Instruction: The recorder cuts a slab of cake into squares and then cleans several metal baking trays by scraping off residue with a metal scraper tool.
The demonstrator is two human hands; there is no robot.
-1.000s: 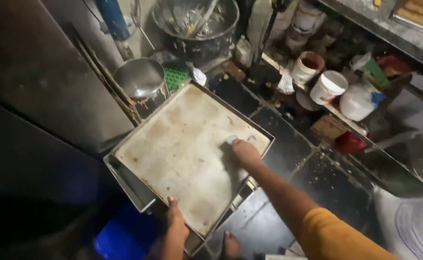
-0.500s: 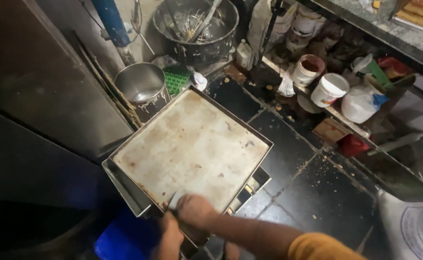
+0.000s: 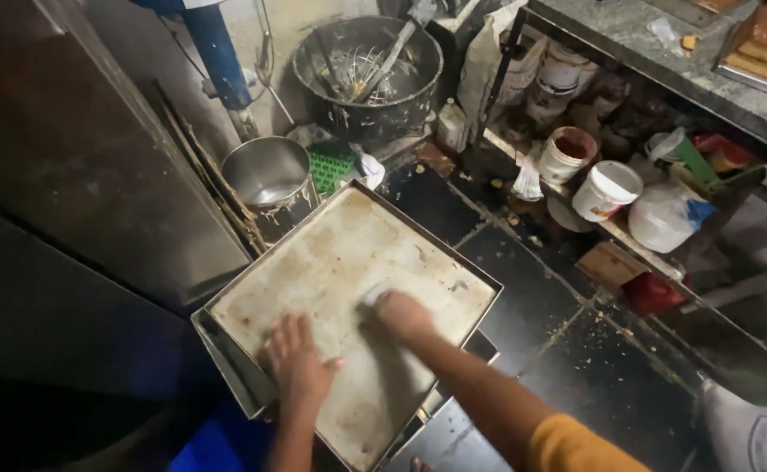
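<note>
Two hands work on a large, stained metal tray (image 3: 331,262) that rests tilted over more trays (image 3: 226,358) stacked beneath it, above a dark tiled floor (image 3: 532,297). The left hand (image 3: 300,367) lies flat on the tray's near part, fingers spread and palm down, holding nothing, just pressing on the metal. The right hand (image 3: 401,313), at the end of an arm in an orange sleeve (image 3: 576,446), is closed over a small pale pad (image 3: 371,295) pressed to the middle of the tray; only the pad's edge shows past the knuckles, so its kind is hard to tell. The hands sit near each other, not touching. Just beyond the tray's far corner stands a steel pot (image 3: 270,175), with a green crate (image 3: 331,166) beside it and a blue pole (image 3: 217,52) rising behind. Farther back is a big dark bowl (image 3: 366,74) full of whisks and utensils. To the right, well apart from the tray, white buckets (image 3: 606,188) and tubs crowd a low shelf under a stone counter (image 3: 654,52). A dark metal cabinet (image 3: 69,175) fills the left side.
</note>
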